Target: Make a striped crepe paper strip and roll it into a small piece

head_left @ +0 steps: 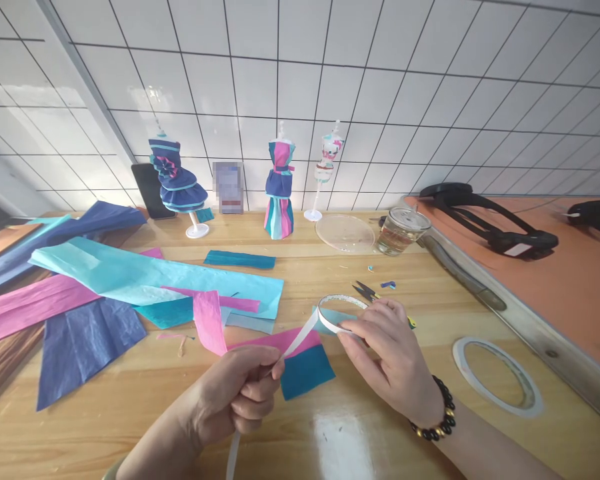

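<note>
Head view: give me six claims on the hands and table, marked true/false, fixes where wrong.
1. The right hand holds a tape roll. True.
2. A strip runs from the roll to the left hand. True.
3. The left hand is open and flat. False: it is closed around the strip.
4. Jewellery is on the left wrist. False: the bracelet is on the right wrist.
5. Scissors lie on the table. True.
6. Only one roll is in view. False: a second roll lies at right.

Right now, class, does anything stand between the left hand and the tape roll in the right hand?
Nothing visible does: the white tape strip runs straight from the left hand to the tape roll in the right hand, passing over the pink paper.
</note>
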### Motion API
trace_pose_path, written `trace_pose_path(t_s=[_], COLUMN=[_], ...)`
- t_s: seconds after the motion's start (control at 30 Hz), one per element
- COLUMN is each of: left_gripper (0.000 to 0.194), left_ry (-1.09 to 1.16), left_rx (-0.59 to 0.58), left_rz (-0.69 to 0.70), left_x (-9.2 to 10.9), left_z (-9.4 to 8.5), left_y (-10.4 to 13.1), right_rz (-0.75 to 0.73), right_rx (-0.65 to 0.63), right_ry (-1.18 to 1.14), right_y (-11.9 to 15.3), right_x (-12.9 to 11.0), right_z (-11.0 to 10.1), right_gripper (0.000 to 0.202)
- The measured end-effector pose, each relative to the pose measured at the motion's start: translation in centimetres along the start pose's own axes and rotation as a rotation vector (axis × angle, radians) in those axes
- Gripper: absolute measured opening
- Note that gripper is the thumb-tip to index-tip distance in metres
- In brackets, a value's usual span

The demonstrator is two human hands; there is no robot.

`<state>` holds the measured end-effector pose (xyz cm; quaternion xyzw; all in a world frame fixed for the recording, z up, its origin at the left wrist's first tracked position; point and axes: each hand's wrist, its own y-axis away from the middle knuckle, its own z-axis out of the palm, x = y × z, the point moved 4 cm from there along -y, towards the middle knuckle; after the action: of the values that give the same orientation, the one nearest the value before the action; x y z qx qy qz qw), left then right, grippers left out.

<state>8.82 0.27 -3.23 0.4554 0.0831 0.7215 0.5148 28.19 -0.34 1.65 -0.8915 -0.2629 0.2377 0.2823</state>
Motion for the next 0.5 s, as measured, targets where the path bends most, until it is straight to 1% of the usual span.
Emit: trace_pose_path(t_s=[0.13,0.27,0.33,0.4,0.5], left_gripper=[0.023,0.02,0.025,0.028,0.026], left_ry=[-0.033,-0.047,-0.045,-0.036,-0.046], left_rx=[-0.003,-0.028,-0.025,-0.016,0.012], left_rz=[-0.018,-0.034,-0.024,0.019,0.147], left_x=[-0.23,-0.04,0.12,0.24,0.38], left_z=[-0.12,0.29,0.43,0.45,0.49], left_y=[-0.03,0.25,0.37,0.37,0.33], right_rz=[-0.008,-0.035,-0.049,-0.06,-0.046], right_rx=[-0.004,-0.008,0.0,0.024,0.057], right_ry=[0.011,0.047,0.069,0.092,0.125], right_y=[0.04,-0.02,-0.08,-0.16,-0.24], right_x=[0.04,0.02,0.0,0.06,0.42], right_z=[-0.02,-0.04,-0.03,-0.05,-0.04], right_gripper=[0.013,0.015,0.016,0.018,0.019])
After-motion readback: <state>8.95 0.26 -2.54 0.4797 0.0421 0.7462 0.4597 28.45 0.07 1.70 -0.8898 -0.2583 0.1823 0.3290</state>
